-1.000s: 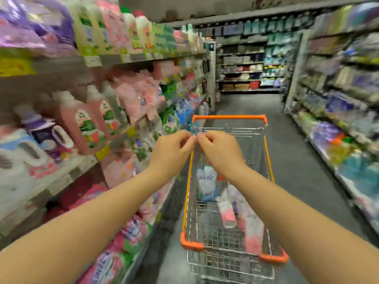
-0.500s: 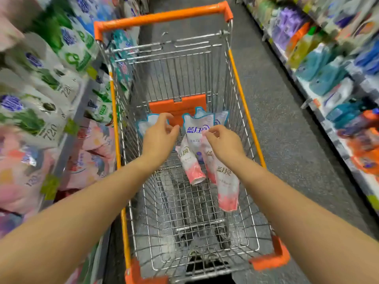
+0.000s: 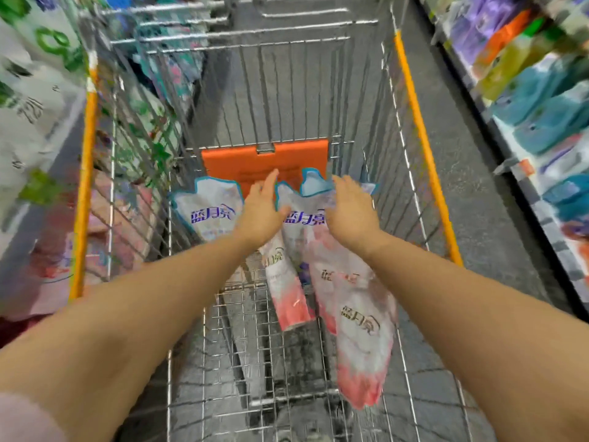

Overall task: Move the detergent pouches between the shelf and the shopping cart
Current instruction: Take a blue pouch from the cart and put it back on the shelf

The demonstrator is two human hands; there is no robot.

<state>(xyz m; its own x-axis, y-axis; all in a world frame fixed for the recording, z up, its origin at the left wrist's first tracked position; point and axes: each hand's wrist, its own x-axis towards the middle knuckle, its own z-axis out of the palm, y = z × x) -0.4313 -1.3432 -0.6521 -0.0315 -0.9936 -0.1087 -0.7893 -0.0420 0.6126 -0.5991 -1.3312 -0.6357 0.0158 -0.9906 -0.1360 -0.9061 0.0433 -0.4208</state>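
Observation:
Several detergent pouches lie inside the wire shopping cart (image 3: 424, 145). A white pouch with a blue edge (image 3: 207, 212) leans at the cart's far left. A second blue-edged pouch (image 3: 306, 199) stands in the middle, between my hands. Two long pouches with pink bottoms (image 3: 287, 298) (image 3: 360, 330) lie on the cart floor toward me. My left hand (image 3: 261, 212) is over the middle pouch's left side with fingers straight, thumb at its edge. My right hand (image 3: 350, 212) is at its right side, fingers stretched forward. Neither hand visibly grips anything.
An orange flap (image 3: 264, 161) hangs on the cart's far wall. The left shelf (image 3: 35, 100) close beside the cart holds green-printed and pink pouches. Across the grey aisle floor (image 3: 478, 186), the right shelf (image 3: 548, 116) holds teal, purple and orange packs.
My view dropped from the aisle down into the cart. Both hands went from the cart's far rim down to the pouches, and their fingers have now spread open around the middle pouch.

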